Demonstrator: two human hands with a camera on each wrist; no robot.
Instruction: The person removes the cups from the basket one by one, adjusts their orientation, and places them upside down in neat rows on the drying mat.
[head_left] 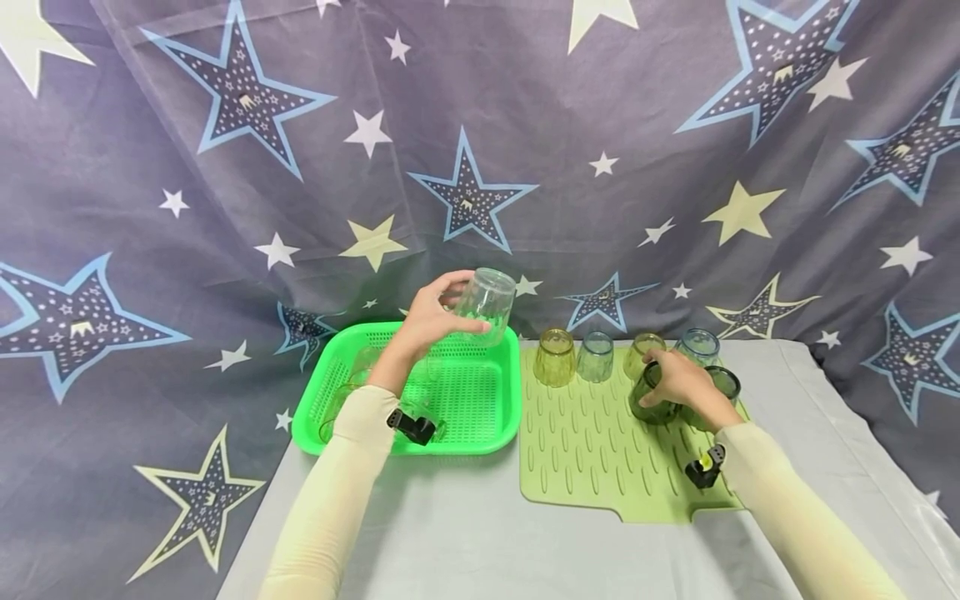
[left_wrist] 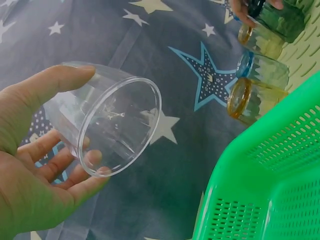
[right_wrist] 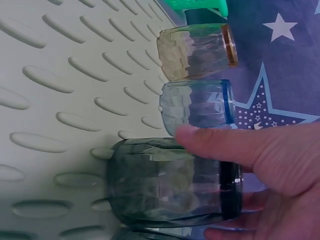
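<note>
My left hand (head_left: pixel 429 323) holds a clear plastic cup (head_left: pixel 491 293) above the back right part of the green basket (head_left: pixel 512 392). In the left wrist view the cup is tilted with its open rim toward the camera, thumb on one side and fingers on the other. On the green drying mat (head_left: pixel 570 467), my right hand (head_left: pixel 681 379) grips a dark grey faceted glass (right_wrist: pixel 170 185) by its sides. That glass stands upright, its base at the mat. A second dark glass (head_left: pixel 726 382) stands just right of it, partly hidden by the hand and wrist.
Along the mat's back edge stand a yellow glass (head_left: pixel 555 360), a light blue glass (head_left: pixel 596 358), another yellow glass (head_left: pixel 642 348) and another blue glass (head_left: pixel 698 345). Transparent glasses (head_left: pixel 339 410) lie in the basket's left part, partly behind my left arm. A star-patterned curtain (head_left: pixel 465 100) hangs behind.
</note>
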